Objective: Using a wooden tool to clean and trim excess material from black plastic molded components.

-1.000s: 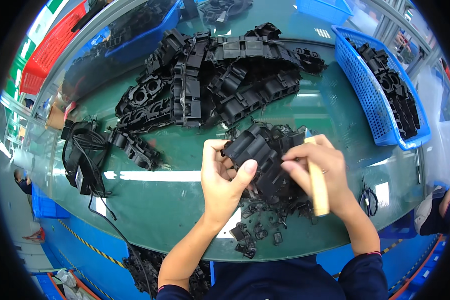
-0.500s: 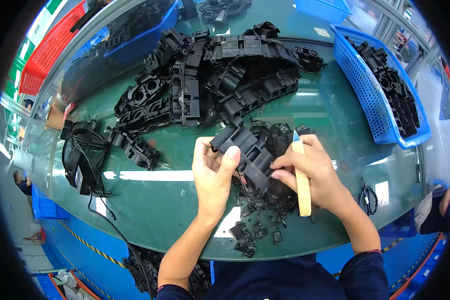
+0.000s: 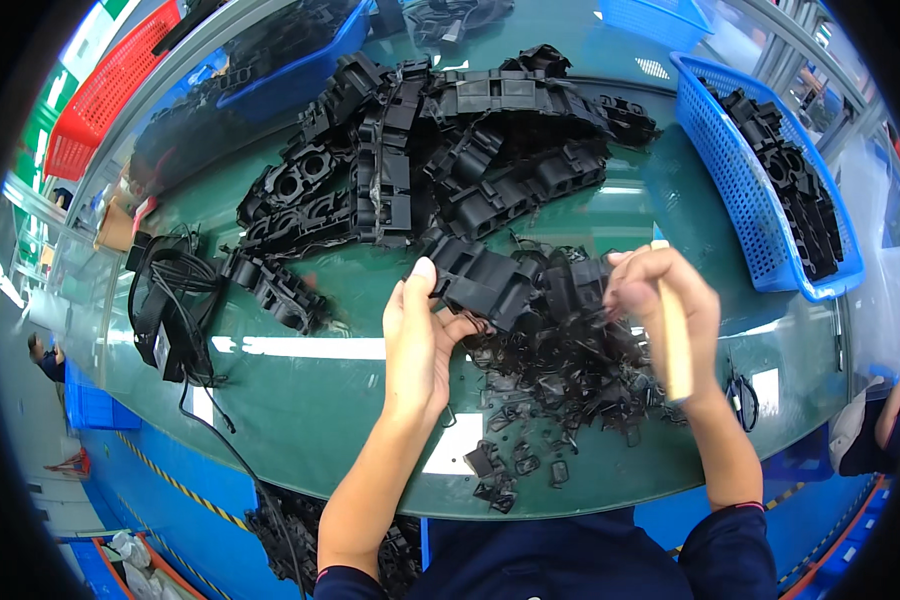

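Observation:
My left hand (image 3: 415, 345) grips a black moulded plastic part (image 3: 485, 285) by its left end, thumb on top and fingers beneath, tilted above the table. To its right, my right hand (image 3: 688, 300) is closed round a knife with a pale yellow handle (image 3: 676, 350). Motion smears this hand, and the blade cannot be made out clearly. It is apart from the part. Between and below the hands lies a heap of thin black plastic scraps (image 3: 580, 365), with small trimmed bits (image 3: 492, 475) scattered toward the table's near edge.
Larger black moulded parts (image 3: 515, 95) are piled at the back of the green table (image 3: 300, 395). A blue basket (image 3: 735, 195) with similar parts stands at the right. Coiled black cables (image 3: 175, 300) lie at the left, and small pliers or snips (image 3: 738, 395) at the right.
My right hand has moved off the part, right and slightly up, with the knife. My left hand has turned the part flatter and shifted it slightly. More of the scrap heap shows.

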A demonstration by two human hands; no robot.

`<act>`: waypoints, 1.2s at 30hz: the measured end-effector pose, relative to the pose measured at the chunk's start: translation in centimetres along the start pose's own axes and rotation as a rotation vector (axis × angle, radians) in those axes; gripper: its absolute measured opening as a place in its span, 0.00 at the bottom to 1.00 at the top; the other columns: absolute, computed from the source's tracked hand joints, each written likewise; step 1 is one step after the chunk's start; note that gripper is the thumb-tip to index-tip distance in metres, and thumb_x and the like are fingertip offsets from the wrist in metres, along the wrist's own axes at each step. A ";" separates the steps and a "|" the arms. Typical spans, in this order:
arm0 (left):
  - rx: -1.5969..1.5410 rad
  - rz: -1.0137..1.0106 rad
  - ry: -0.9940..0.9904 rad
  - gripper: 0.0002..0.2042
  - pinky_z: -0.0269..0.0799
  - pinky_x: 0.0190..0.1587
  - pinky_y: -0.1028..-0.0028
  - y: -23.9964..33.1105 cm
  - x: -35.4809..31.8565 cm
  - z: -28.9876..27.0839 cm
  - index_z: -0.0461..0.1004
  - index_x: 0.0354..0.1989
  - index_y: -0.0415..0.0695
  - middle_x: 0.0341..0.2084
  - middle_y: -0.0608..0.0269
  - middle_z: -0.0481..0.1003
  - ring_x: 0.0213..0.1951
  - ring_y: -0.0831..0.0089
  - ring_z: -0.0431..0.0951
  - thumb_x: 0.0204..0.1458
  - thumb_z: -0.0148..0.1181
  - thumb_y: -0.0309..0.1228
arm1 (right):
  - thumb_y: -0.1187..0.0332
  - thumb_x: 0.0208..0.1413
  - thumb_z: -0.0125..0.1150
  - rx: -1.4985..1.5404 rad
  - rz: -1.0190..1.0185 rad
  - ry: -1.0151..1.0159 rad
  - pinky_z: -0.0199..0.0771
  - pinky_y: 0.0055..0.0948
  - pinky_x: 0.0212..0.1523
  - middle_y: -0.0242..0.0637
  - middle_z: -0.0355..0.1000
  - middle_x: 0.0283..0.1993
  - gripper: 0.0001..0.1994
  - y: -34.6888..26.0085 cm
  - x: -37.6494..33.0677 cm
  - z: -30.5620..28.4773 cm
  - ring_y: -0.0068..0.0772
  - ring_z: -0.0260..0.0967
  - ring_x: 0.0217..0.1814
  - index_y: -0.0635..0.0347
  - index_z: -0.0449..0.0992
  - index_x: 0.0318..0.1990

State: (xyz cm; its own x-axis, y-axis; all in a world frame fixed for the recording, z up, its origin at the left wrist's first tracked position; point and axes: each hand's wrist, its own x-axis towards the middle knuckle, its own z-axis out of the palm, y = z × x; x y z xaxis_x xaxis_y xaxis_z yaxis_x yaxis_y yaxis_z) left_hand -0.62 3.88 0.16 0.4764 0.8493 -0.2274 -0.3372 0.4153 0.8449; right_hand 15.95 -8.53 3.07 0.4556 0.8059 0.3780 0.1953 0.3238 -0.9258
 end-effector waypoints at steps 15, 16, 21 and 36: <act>0.143 0.245 -0.060 0.16 0.76 0.35 0.71 -1.4 -1.9 1.5 0.61 0.42 0.41 0.34 0.61 0.70 0.34 0.74 0.75 0.54 0.53 0.39 | 0.71 0.42 0.68 -0.499 -0.041 -0.060 0.63 0.30 0.31 0.34 0.66 0.20 0.10 1.2 -0.9 1.5 0.34 0.62 0.25 0.62 0.71 0.28; 0.118 0.257 -0.058 0.16 0.77 0.36 0.71 -1.6 -1.9 1.5 0.61 0.43 0.41 0.35 0.61 0.70 0.35 0.74 0.75 0.54 0.54 0.38 | 0.72 0.42 0.68 -0.425 0.039 -0.034 0.63 0.31 0.31 0.35 0.66 0.21 0.10 1.1 -1.1 1.6 0.35 0.62 0.25 0.63 0.71 0.28; 0.416 0.116 -0.283 0.33 0.67 0.43 0.78 2.6 -1.5 1.3 0.63 0.53 0.40 0.40 0.61 0.71 0.38 0.76 0.72 0.36 0.67 0.35 | 0.75 0.40 0.67 -0.539 -0.207 -0.055 0.63 0.30 0.34 0.34 0.67 0.22 0.09 0.8 0.0 -0.1 0.35 0.62 0.28 0.61 0.71 0.26; 0.341 0.121 -0.209 0.15 0.69 0.36 0.81 0.7 -1.4 1.2 0.74 0.35 0.37 0.28 0.65 0.73 0.30 0.82 0.72 0.40 0.69 0.30 | 0.73 0.46 0.64 -0.487 -0.192 -0.105 0.60 0.27 0.32 0.35 0.65 0.22 0.08 0.8 -0.2 0.2 0.32 0.60 0.23 0.61 0.68 0.28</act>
State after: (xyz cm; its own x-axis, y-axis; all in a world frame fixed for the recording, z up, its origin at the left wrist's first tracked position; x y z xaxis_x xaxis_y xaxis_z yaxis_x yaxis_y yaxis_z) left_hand -0.52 2.55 1.63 0.6166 0.7861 -0.0433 -0.1292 0.1553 0.9794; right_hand 15.81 -8.30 2.26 0.2876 0.8081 0.5141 0.6585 0.2229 -0.7188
